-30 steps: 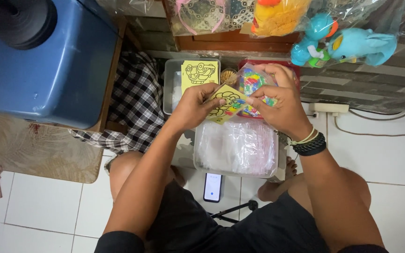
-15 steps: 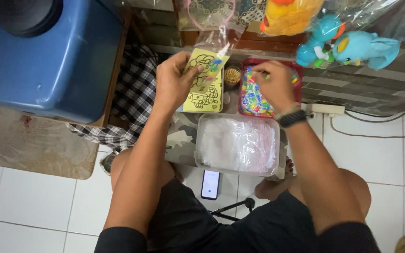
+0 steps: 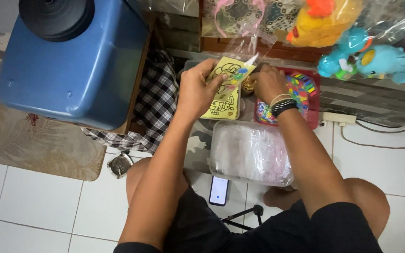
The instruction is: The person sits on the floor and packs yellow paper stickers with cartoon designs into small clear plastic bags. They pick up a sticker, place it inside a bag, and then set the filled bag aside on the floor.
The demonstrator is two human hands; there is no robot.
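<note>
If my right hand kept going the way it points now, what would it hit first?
The right hand points up-left toward the yellow picture card held by the left hand. It would likely meet that card or its clear plastic sleeve first; depth is unclear.

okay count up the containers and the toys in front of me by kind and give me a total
Clear plastic tub: 1
Red tray: 1
Blue bin: 1
Yellow plush toy: 1
Blue plush toy: 1
Total: 5
</note>
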